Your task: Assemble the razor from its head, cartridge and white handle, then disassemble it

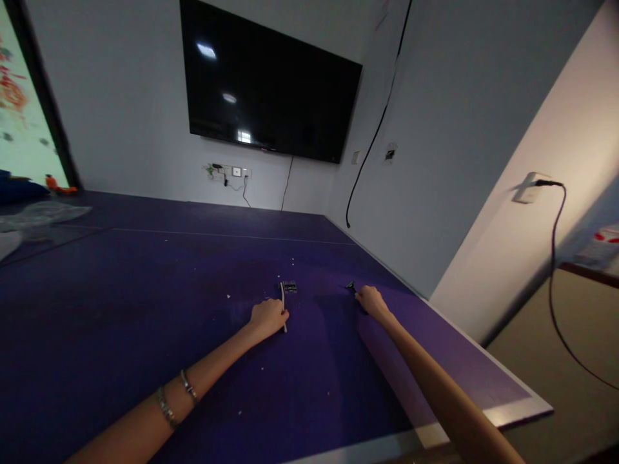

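Observation:
My left hand [269,317] is closed around a thin pale stick [283,293], which sticks out past the fingers at both ends. Right beside the stick's far end lies a small dark rectangular piece [290,287] with lighter markings, too small to name. Over to the right, my right hand [373,300] grips a black razor [351,286] by its handle, the head pointing away and to the left. Part of the handle is hidden by the fingers. Both hands are low over the purple tabletop [193,283].
Small white scraps dot the tabletop. At the far left lie a clear plastic bag [43,212] and an orange object [58,185]. A black cable [372,138] hangs down the wall beside a television [271,77]. The table's pale edge [512,412] runs along the right.

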Demonstrator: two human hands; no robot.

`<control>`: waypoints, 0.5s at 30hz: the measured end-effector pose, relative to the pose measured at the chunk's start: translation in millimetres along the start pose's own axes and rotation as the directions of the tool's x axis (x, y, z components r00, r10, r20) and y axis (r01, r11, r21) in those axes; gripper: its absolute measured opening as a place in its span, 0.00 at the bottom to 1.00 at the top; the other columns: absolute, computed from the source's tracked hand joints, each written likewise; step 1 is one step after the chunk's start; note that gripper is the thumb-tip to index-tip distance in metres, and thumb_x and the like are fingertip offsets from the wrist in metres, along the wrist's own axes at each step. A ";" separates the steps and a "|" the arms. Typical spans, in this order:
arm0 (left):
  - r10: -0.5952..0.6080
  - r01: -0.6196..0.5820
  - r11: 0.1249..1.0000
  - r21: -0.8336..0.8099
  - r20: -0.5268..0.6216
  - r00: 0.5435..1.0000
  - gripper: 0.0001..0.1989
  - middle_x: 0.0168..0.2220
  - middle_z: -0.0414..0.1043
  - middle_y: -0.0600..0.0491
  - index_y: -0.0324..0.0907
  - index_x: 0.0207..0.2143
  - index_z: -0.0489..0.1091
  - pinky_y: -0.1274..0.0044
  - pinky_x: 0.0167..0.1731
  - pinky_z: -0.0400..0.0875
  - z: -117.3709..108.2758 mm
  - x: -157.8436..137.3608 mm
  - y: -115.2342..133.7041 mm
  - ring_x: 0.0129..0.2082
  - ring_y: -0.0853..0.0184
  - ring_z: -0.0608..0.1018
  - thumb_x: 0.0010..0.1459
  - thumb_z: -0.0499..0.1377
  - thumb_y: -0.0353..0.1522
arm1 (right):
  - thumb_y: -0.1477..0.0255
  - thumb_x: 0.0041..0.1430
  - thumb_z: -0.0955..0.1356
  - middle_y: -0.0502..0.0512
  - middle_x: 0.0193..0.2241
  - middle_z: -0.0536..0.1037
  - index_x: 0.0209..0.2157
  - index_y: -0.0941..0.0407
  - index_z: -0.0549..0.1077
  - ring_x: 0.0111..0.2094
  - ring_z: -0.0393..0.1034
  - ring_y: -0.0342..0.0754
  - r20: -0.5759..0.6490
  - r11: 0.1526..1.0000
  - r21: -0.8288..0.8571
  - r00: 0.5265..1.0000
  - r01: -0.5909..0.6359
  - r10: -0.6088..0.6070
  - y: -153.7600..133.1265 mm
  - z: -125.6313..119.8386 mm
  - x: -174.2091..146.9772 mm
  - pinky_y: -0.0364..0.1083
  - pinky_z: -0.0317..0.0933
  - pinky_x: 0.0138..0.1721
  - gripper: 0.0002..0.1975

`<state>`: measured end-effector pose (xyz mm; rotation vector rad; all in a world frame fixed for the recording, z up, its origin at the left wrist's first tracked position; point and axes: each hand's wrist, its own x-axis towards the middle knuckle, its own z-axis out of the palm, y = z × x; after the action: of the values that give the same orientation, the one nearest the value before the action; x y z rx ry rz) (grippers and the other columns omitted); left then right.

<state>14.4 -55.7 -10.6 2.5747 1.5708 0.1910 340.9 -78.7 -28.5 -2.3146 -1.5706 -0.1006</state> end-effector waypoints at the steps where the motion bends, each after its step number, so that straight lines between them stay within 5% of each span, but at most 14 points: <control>1: 0.002 -0.002 1.000 0.003 0.001 1.000 0.16 0.36 0.75 0.43 0.39 0.34 0.73 0.71 0.35 0.70 0.3 0.8 1.1 0.37 0.59 0.77 0.57 0.47 0.36 | 0.76 0.50 0.66 0.65 0.29 0.78 0.26 0.59 0.77 0.34 0.74 0.53 0.004 1.000 -0.015 1.000 0.007 -0.007 -0.6 -0.5 -0.2 0.43 0.60 0.33 0.07; 10: -0.017 0.017 1.000 -0.004 -0.036 0.999 0.15 0.36 0.75 0.43 0.38 0.35 0.72 0.71 0.35 0.70 -6.9 2.5 -4.0 0.37 0.58 0.77 0.56 0.47 0.35 | 0.75 0.53 0.64 0.62 0.35 0.78 0.31 0.59 0.77 0.39 0.72 0.51 -0.041 0.992 -0.010 0.991 0.129 -0.130 -21.0 -11.8 -10.6 0.44 0.61 0.40 0.09; 13: 0.002 -0.003 1.000 -0.002 -0.089 0.996 0.16 0.36 0.75 0.44 0.38 0.34 0.72 0.71 0.34 0.70 -14.1 0.4 -0.4 0.37 0.58 0.77 0.57 0.47 0.35 | 0.75 0.52 0.64 0.59 0.34 0.78 0.32 0.58 0.77 0.37 0.72 0.50 -0.075 0.937 0.286 0.980 0.201 -0.187 -51.1 -10.9 -18.3 0.45 0.62 0.40 0.09; 15: 0.022 -0.022 1.000 0.007 -0.112 0.993 0.16 0.35 0.75 0.45 0.38 0.33 0.73 0.71 0.34 0.70 -19.8 -1.8 8.3 0.37 0.59 0.77 0.57 0.46 0.35 | 0.72 0.50 0.67 0.58 0.31 0.78 0.33 0.59 0.76 0.34 0.72 0.49 -0.027 0.783 0.610 0.991 0.121 -0.133 -78.2 -8.5 -26.2 0.45 0.64 0.37 0.09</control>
<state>17.5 -60.3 10.2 2.6290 1.5817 0.3398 260.5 -78.8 -8.3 -1.7009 -1.4805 0.3527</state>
